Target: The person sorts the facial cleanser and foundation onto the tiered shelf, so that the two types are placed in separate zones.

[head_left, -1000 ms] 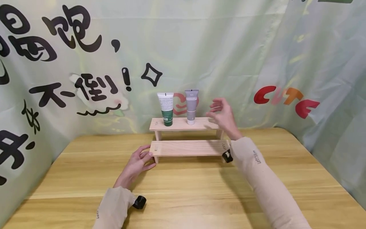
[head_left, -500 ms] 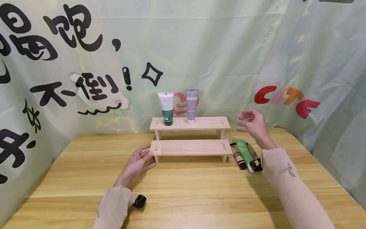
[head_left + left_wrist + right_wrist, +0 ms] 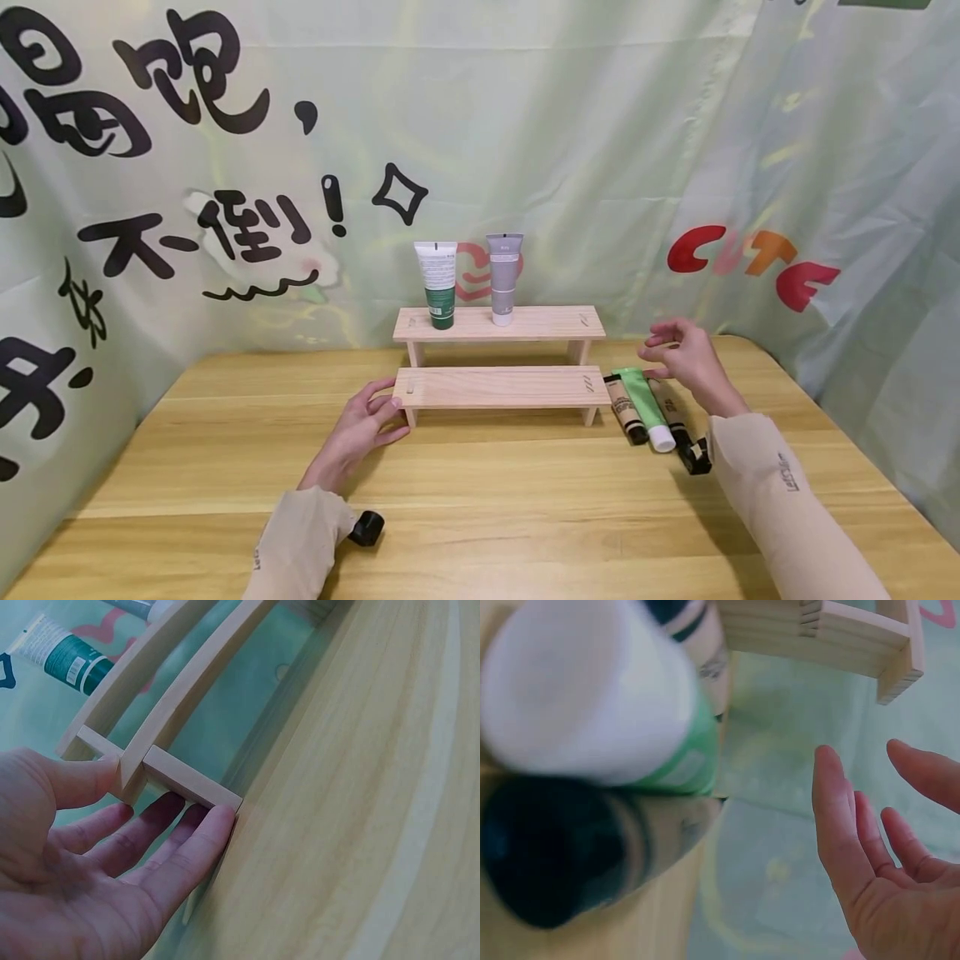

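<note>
A two-step wooden shelf (image 3: 502,387) stands on the table. My left hand (image 3: 356,437) holds its left end; in the left wrist view the thumb rests at the front board's corner and the fingertips lie against the leg (image 3: 191,778). On the upper step stand a white and dark green squeeze tube (image 3: 440,287) and a greyish-purple tube (image 3: 504,279), both caps down. Right of the shelf, a light green tube with a white cap (image 3: 645,408) lies between two beige tubes with black caps, the left one (image 3: 625,408) nearest the shelf. My right hand (image 3: 692,367), fingers loosely bent and holding nothing, hovers over their far ends.
The wood-grain table (image 3: 510,508) ends at a printed cloth backdrop (image 3: 585,142) behind and at both sides. A black wrist camera (image 3: 367,528) sits on the left sleeve; another, on the right sleeve, overlaps the rightmost tube's cap area.
My right hand has moved from beside the purple tube to the right and down, uncovering the lying tubes. The left hand has stayed on the shelf.
</note>
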`<state>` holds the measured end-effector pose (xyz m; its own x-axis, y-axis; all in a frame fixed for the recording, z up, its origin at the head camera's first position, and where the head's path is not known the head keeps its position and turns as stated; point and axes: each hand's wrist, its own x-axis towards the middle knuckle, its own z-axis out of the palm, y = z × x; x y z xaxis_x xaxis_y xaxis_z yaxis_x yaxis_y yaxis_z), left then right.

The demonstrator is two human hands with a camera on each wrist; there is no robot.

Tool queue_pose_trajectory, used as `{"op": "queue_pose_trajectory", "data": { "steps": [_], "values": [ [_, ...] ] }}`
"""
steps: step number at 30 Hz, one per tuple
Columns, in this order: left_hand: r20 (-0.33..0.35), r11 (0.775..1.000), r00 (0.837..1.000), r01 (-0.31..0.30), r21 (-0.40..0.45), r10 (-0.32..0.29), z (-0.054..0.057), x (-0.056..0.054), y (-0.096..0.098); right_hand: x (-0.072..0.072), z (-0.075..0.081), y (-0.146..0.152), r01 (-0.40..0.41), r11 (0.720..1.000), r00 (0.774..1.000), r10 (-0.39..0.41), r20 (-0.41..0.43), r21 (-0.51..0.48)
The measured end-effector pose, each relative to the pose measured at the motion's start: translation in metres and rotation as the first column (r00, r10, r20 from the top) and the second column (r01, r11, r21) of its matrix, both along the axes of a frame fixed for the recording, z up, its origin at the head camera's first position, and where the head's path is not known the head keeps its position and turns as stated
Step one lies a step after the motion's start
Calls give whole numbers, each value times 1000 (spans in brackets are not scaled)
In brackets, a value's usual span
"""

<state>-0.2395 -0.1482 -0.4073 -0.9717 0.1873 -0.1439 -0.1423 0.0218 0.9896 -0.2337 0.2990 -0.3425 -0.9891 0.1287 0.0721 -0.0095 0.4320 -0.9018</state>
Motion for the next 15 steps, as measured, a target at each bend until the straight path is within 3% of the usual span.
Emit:
{"op": "queue_pose_trajectory", "data": {
  "steps": [9, 15],
  "values": [
    [-2, 1000, 1000, -3, -3, 3, 2, 1, -1, 7, -11, 9, -8, 1000, 997, 7, 73, 17],
    [-4, 1000, 1000, -2, 0, 2, 2, 2, -1, 12, -17, 12, -16, 996, 997, 8, 80, 89]
  ]
}}
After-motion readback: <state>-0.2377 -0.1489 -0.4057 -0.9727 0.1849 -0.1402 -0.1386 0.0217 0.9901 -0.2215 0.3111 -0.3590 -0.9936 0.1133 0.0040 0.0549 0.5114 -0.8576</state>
